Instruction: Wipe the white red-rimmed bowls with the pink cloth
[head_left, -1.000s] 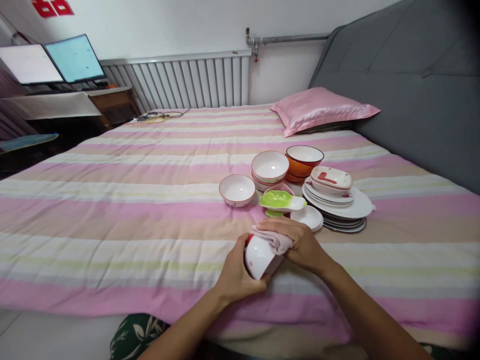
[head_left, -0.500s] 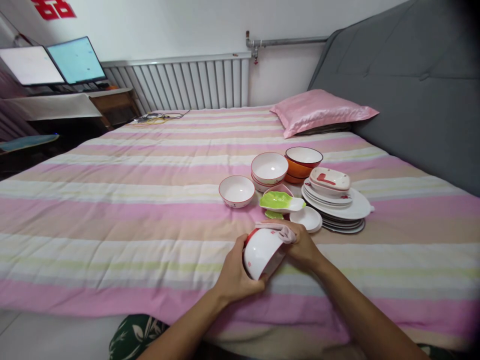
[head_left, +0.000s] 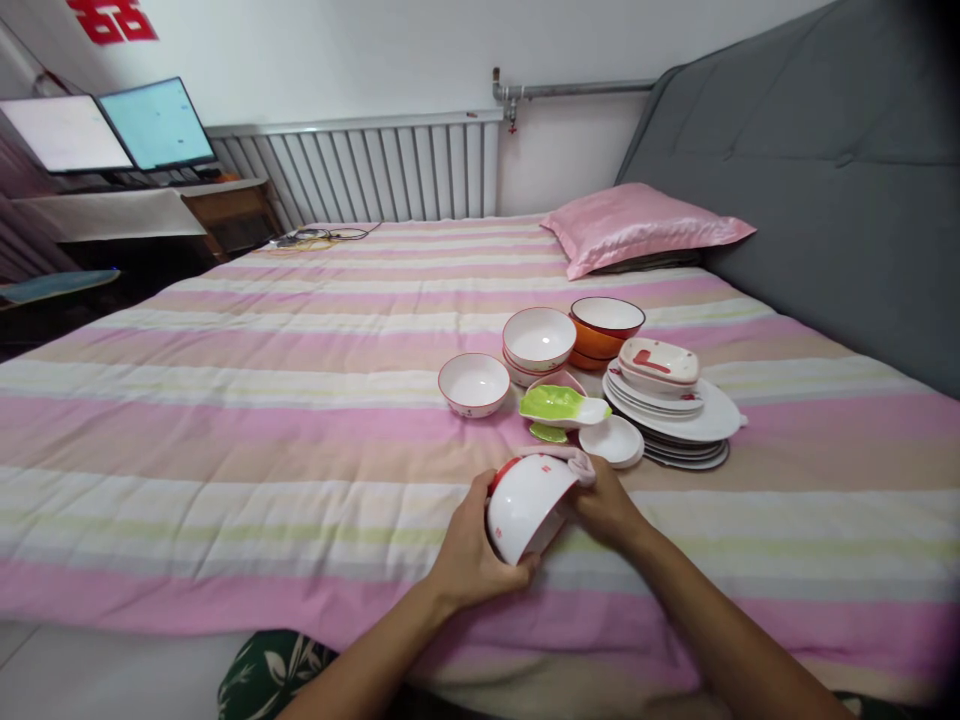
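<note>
Tilted on its side, a white bowl (head_left: 525,505) with small red marks is held above the near part of the bed. My left hand (head_left: 476,550) grips it from the left, fingers at the far side and thumb at the rim. My right hand (head_left: 604,505) is closed on a pale pink cloth (head_left: 574,462) folded over the bowl's right edge; part of its fingers is hidden behind the bowl. Just beyond are a green leaf-shaped dish (head_left: 555,405), a small white dish (head_left: 611,440) and a single red-rimmed bowl (head_left: 474,385).
Red-rimmed bowls (head_left: 540,338) stand stacked beside orange bowls (head_left: 607,335). To the right, a pile of plates (head_left: 724,415) carries a rectangular dish (head_left: 660,360). A pink pillow (head_left: 649,228) lies by the grey headboard (head_left: 825,200). Cables (head_left: 330,235) rest at the bed's far left.
My right hand and the cloth have shifted slightly along the bowl's edge, uncovering more of its outer side. My left hand keeps its hold on the bowl.
</note>
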